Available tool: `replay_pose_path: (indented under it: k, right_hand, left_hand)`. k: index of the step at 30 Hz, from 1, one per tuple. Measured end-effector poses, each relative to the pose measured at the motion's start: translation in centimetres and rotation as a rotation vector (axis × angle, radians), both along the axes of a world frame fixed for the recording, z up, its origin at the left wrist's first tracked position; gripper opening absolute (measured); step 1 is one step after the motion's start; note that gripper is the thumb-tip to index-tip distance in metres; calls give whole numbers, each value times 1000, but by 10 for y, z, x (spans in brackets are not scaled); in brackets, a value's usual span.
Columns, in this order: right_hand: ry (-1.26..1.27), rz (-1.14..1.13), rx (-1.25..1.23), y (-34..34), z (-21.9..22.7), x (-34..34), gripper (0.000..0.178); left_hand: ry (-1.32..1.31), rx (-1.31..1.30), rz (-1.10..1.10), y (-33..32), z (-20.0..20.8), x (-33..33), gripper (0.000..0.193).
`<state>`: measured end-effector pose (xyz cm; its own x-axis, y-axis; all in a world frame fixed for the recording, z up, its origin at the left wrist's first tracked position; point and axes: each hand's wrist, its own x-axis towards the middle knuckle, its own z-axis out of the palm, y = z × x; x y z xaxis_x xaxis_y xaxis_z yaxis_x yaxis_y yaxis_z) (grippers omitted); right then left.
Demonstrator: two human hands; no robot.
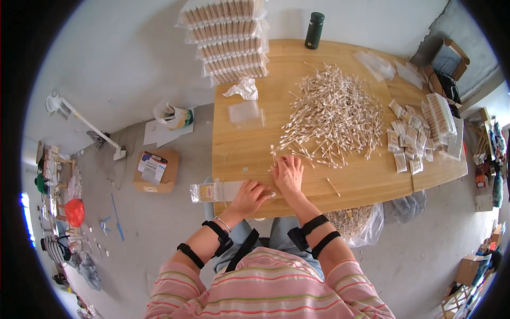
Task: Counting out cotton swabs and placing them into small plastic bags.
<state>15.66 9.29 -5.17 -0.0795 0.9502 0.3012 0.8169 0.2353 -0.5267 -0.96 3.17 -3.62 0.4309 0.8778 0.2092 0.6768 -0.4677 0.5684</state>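
At the near edge of the wooden table, my left hand [249, 198] is closed with its fingers curled. Pale tips of cotton swabs show at its fingertips. My right hand [288, 174], just right of it, pinches a cotton swab [273, 151] that sticks out at the upper left of the fingers; whether there is more than one I cannot tell. Left of my left hand lies a clear plastic sleeve [196, 193] with a yellowish label, beside a pale flat strip. A big loose heap of cotton swabs [337, 111] spreads beyond my right hand. One single swab [333, 186] lies apart.
Stacked bags of swabs [226, 42] rise at the back left, near a crumpled wrapper [244, 89] and clear bags [245, 114]. A dark green bottle [314, 31] stands at the back. Small filled packets [409, 135] lie on the right. A cardboard box [159, 178] sits on the floor.
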Motion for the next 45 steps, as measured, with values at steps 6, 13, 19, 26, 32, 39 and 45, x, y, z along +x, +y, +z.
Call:
replay_pose_path:
  k: [6, 13, 19, 26, 32, 39, 45]
  right_hand:
    - [83, 275, 10, -19, 1, 10, 17]
    - [212, 76, 30, -29, 0, 37, 28]
    - [-78, -61, 20, 4, 13, 53, 38]
    - [-4, -96, 15, 14, 9, 62, 40]
    - [-77, -98, 43, -10, -3, 45, 40]
    - [-18, 102, -47, -12, -6, 54, 40]
    - [28, 207, 74, -11, 4, 63, 30]
  left_hand:
    - [-212, 67, 216, 50, 3, 8, 37]
    - [-62, -27, 280, 129, 10, 56, 31]
    - [-80, -69, 316, 129, 0, 54, 14]
    - [-83, -69, 186, 66, -2, 5, 9]
    - [-64, -29, 161, 17, -5, -4, 21]
    - [0, 92, 153, -5, 6, 1, 46]
    - [-37, 74, 269, 4, -10, 11, 40]
